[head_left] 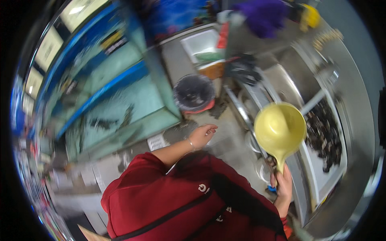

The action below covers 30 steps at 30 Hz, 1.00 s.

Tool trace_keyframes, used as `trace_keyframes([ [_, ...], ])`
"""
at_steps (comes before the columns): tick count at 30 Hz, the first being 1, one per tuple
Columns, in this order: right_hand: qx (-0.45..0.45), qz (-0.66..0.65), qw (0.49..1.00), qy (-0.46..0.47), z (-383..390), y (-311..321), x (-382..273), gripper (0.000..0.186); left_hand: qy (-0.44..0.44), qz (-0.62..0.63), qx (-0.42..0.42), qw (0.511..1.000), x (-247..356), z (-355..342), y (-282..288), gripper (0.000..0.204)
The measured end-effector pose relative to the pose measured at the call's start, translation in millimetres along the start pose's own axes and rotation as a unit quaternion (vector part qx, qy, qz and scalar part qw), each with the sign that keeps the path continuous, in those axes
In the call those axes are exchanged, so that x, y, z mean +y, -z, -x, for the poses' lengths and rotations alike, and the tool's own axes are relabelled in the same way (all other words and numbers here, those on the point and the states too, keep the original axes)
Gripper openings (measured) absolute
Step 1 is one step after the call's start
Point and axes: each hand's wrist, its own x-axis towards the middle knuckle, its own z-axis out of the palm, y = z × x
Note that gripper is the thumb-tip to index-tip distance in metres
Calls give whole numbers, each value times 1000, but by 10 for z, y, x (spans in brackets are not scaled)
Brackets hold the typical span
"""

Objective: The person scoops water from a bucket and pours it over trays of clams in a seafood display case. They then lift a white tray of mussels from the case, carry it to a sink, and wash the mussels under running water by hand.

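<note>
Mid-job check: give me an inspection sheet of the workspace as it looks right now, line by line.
Surface: wet grey floor beside a steel counter.
Job's things: yellow scoop, bowl empty as far as visible, held over the counter edge by its handle; white tray of dark shellfish right of it.
Clutter: black bucket on the floor; white tub behind it; purple item on the counter, too blurred to identify.
Hands: right hand closed on the scoop handle; left hand empty, fingers loosely curled, held out over the floor.
Cables: nothing seen.
Surroundings: blue-framed glass fish tanks on the left; picture motion-blurred.
</note>
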Motion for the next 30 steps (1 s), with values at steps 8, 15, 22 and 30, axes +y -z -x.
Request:
trace_keyframes([
  [8,-383,159,903,-115,-1644,-2083,-89,43,-12,516,103,850,392,297,211,47],
  [15,-376,456,799,113,-1736,-1900,-191,66,331,337,408,781,-715,433,1120,19],
  [22,-102,387,914,-68,-1409,-186,-48,34,540,-168,228,792,-1545,235,1459,34],
  [30,-55,384,907,-161,-975,434,18,34,331,-255,148,897,-2949,111,791,23],
])
